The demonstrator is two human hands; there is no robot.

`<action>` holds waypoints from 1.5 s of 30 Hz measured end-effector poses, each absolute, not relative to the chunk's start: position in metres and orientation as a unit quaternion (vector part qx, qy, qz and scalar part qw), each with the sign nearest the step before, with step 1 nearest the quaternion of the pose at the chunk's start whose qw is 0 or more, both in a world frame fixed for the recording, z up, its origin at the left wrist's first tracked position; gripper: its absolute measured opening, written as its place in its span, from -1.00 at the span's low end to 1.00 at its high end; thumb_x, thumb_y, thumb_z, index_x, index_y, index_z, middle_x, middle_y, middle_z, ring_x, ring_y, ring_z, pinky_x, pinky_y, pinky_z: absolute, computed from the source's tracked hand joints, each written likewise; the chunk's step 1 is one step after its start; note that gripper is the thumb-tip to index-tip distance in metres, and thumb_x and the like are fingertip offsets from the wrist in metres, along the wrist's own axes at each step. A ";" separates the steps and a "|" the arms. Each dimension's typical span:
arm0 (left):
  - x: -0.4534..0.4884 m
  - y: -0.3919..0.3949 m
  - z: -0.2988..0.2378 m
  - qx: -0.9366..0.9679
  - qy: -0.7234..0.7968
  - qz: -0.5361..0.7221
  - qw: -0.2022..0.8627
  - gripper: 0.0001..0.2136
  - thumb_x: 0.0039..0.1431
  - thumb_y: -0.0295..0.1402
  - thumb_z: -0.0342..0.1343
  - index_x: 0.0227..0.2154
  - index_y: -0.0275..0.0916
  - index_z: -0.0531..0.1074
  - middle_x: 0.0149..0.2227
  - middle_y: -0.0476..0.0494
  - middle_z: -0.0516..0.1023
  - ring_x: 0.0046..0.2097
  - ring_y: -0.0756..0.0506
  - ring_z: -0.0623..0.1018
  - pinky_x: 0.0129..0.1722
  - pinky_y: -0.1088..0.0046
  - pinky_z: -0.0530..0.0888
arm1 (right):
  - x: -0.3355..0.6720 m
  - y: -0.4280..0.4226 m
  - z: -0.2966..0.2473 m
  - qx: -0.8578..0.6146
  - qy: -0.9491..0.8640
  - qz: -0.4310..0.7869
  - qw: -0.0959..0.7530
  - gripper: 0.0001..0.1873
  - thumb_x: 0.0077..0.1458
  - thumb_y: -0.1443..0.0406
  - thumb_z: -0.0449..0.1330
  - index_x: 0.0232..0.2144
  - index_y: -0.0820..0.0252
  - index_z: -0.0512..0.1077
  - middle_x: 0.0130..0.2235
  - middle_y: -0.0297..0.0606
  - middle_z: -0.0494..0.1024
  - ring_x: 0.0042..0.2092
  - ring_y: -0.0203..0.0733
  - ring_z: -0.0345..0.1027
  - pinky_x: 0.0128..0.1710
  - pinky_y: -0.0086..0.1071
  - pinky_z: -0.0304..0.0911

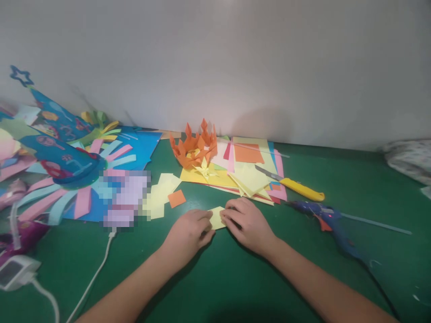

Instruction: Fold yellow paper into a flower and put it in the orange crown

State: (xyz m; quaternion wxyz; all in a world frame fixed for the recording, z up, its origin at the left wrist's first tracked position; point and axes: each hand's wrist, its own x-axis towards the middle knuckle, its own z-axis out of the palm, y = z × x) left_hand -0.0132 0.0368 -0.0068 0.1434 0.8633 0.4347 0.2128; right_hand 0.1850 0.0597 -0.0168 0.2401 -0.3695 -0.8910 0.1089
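A small piece of pale yellow paper (217,220) lies on the green table between my hands. My left hand (191,228) is closed at its left edge, with thumb and fingers curled together. From the other side my right hand (249,223) presses its fingertips onto the paper's right part. Both hands cover some of its edges, so its full outline is hidden. Just behind my left hand lie a small orange paper square (177,198) and several pale yellow sheets (156,202). Farther back sits an orange folded paper crown (195,150), with a yellow paper star (205,171) in front.
A yellow utility knife (303,189), its blade showing, rests beside stacked coloured paper (249,179). On the right lies a blue glue gun (336,224) with a cord. Blue decorated cone hats (63,154) and a white cable (97,273) occupy the left.
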 end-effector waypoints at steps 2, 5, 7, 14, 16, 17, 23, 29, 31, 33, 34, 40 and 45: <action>-0.014 0.037 -0.006 0.867 0.429 0.209 0.142 -0.85 0.09 -0.48 0.06 -0.56 -0.28 0.42 -0.22 -0.20 0.57 -0.24 -0.13 0.55 -0.23 0.32 0.49 | 0.186 0.059 -0.016 -0.322 -0.904 0.147 0.239 -0.80 0.20 0.33 0.01 -0.31 0.23 0.44 -0.27 -0.17 0.45 -0.24 -0.17 0.24 -0.21 -0.29 0.18; -0.016 0.038 -0.005 0.873 0.420 0.203 0.143 -0.82 0.10 -0.49 0.04 -0.58 -0.27 0.43 -0.22 -0.20 0.57 -0.23 -0.12 0.55 -0.22 0.34 0.49 | 0.189 0.060 -0.014 -0.283 -0.917 0.171 0.222 -0.79 0.21 0.32 0.01 -0.29 0.22 0.45 -0.27 -0.17 0.48 -0.23 -0.18 0.27 -0.21 -0.29 0.21; -0.017 0.039 -0.005 0.872 0.421 0.199 0.153 -0.83 0.08 -0.51 0.04 -0.58 -0.27 0.43 -0.20 -0.19 0.57 -0.21 -0.12 0.56 -0.21 0.34 0.48 | 0.192 0.062 -0.013 -0.279 -0.919 0.178 0.215 -0.79 0.21 0.31 0.02 -0.33 0.21 0.46 -0.28 -0.17 0.49 -0.23 -0.18 0.29 -0.22 -0.30 0.23; -0.019 0.039 -0.003 0.846 0.449 0.196 0.209 -0.91 0.02 -0.47 0.10 -0.54 -0.25 0.44 -0.12 -0.18 0.55 -0.17 -0.13 0.55 -0.17 0.36 0.48 | 0.198 0.068 -0.013 -0.272 -0.913 0.210 0.219 -0.82 0.19 0.30 0.06 -0.32 0.17 0.47 -0.26 -0.20 0.51 -0.21 -0.21 0.33 -0.20 -0.33 0.24; -0.019 0.039 -0.002 0.841 0.455 0.192 0.219 -0.93 0.03 -0.42 0.13 -0.53 -0.24 0.44 -0.12 -0.16 0.54 -0.17 -0.12 0.55 -0.17 0.35 0.47 | 0.198 0.069 -0.013 -0.267 -0.914 0.211 0.221 -0.81 0.20 0.30 0.05 -0.31 0.16 0.47 -0.25 -0.20 0.52 -0.20 -0.21 0.33 -0.19 -0.33 0.24; -0.020 0.039 -0.003 0.839 0.458 0.191 0.222 -0.92 0.04 -0.40 0.12 -0.53 -0.24 0.43 -0.12 -0.14 0.54 -0.17 -0.12 0.54 -0.17 0.36 0.47 | 0.197 0.069 -0.013 -0.266 -0.914 0.209 0.223 -0.80 0.20 0.31 0.04 -0.30 0.16 0.47 -0.26 -0.20 0.52 -0.20 -0.21 0.33 -0.19 -0.34 0.24; -0.019 0.040 -0.002 0.824 0.481 0.188 0.233 -0.83 0.13 -0.42 0.02 -0.55 -0.23 0.41 -0.15 -0.08 0.51 -0.21 -0.07 0.53 -0.20 0.40 0.45 | 0.192 0.069 -0.013 -0.291 -0.913 0.193 0.212 -0.77 0.22 0.34 -0.01 -0.35 0.20 0.44 -0.31 -0.19 0.48 -0.25 -0.18 0.28 -0.24 -0.32 0.22; -0.018 0.041 0.001 0.818 0.491 0.193 0.230 -0.82 0.16 -0.41 -0.02 -0.54 -0.25 0.37 -0.10 -0.13 0.45 -0.29 -0.05 0.52 -0.29 0.42 0.45 | 0.185 0.067 -0.017 -0.358 -0.890 0.198 0.200 -0.78 0.23 0.34 -0.03 -0.38 0.22 0.38 -0.33 -0.19 0.42 -0.25 -0.17 0.26 -0.23 -0.30 0.22; -0.018 0.042 0.000 0.816 0.493 0.197 0.230 -0.82 0.16 -0.43 -0.02 -0.54 -0.25 0.37 -0.08 -0.13 0.44 -0.30 -0.04 0.52 -0.29 0.41 0.45 | 0.183 0.067 -0.016 -0.380 -0.882 0.201 0.194 -0.80 0.23 0.34 -0.02 -0.40 0.21 0.37 -0.36 -0.21 0.41 -0.27 -0.17 0.25 -0.25 -0.31 0.22; -0.018 0.041 -0.001 0.813 0.497 0.198 0.228 -0.82 0.15 -0.43 -0.02 -0.55 -0.25 0.36 -0.06 -0.14 0.42 -0.32 -0.04 0.51 -0.30 0.39 0.45 | 0.182 0.067 -0.016 -0.399 -0.874 0.202 0.190 -0.81 0.21 0.33 0.01 -0.41 0.20 0.36 -0.38 -0.24 0.41 -0.30 -0.18 0.25 -0.28 -0.33 0.21; -0.018 0.041 -0.002 0.812 0.499 0.199 0.228 -0.82 0.15 -0.44 -0.02 -0.54 -0.25 0.36 -0.05 -0.15 0.41 -0.32 -0.04 0.51 -0.30 0.39 0.45 | 0.181 0.067 -0.015 -0.407 -0.871 0.203 0.188 -0.82 0.21 0.33 0.02 -0.42 0.20 0.36 -0.39 -0.25 0.41 -0.30 -0.18 0.25 -0.29 -0.33 0.21; -0.016 0.039 -0.004 0.805 0.497 0.226 0.232 -0.86 0.15 -0.47 -0.02 -0.50 -0.26 0.37 -0.02 -0.21 0.32 -0.31 -0.01 0.49 -0.25 0.38 0.46 | 0.180 0.065 -0.014 -0.429 -0.863 0.202 0.173 -0.84 0.19 0.35 0.05 -0.44 0.20 0.34 -0.40 -0.26 0.42 -0.30 -0.17 0.27 -0.30 -0.34 0.18; -0.014 0.038 -0.011 0.791 0.509 0.251 0.229 -0.87 0.13 -0.50 -0.02 -0.50 -0.27 0.35 0.01 -0.25 0.25 -0.28 -0.04 0.50 -0.27 0.33 0.47 | 0.179 0.065 -0.013 -0.433 -0.862 0.199 0.172 -0.85 0.17 0.35 0.06 -0.46 0.20 0.33 -0.42 -0.27 0.41 -0.32 -0.19 0.26 -0.33 -0.36 0.17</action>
